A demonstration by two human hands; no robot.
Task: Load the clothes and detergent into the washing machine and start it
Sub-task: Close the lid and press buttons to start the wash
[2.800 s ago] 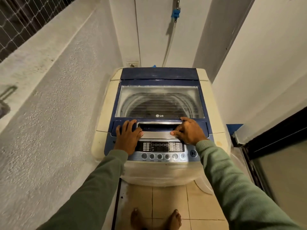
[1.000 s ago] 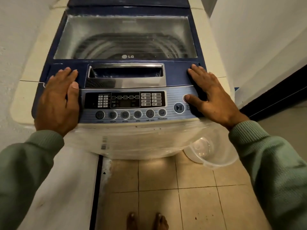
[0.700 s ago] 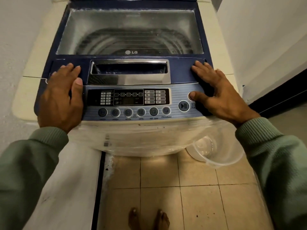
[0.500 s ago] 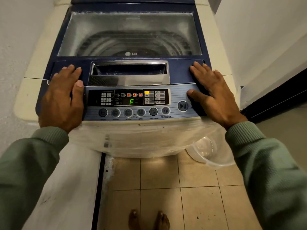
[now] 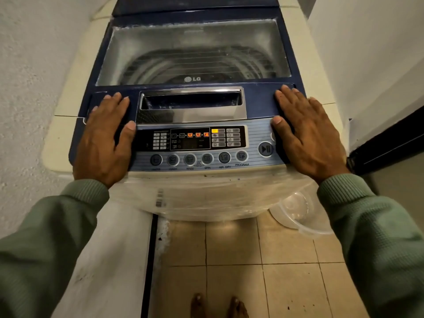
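Between the frame half a second earlier and this one, the green character on the display (image 5: 190, 143) has gone dark, while three orange stage icons and one yellow program lamp remain lit. Both hands have hardly shifted. The washing machine (image 5: 73, 74) is a top-loader, and its lid (image 5: 192, 53) lies shut behind the control panel (image 5: 254, 138). The lid is too clouded to show whether clothes lie in the drum, and no detergent is in view.

Likely faults from here:
- **Cycle not started:** the start/pause button (image 5: 265, 149) at the right end of the control panel is untouched, so the machine would probably sit powered but idle.
- **Panel switched off:** a round button is half hidden beside the right thumb, and a second press there could plausibly shut the panel off again.
- **Stray input:** weight leaned through either palm could register an unwanted keypress on the control panel.
- **Bowl underfoot:** the clear plastic bowl (image 5: 298, 216) on the floor (image 5: 229, 244), below the right end of the control panel, could be kicked by the bare feet.

Grip: neither hand holds anything, and both lie flat with fingers extended.
- **Left hand** (image 5: 103, 143): it covers the left end of the control panel. Its fingertips reach the lid frame, and its thumb touches the panel's edge.
- **Right hand** (image 5: 307, 138): it covers the right end of the control panel. Its thumb tip rests at the upper right corner, just above the start/pause button.
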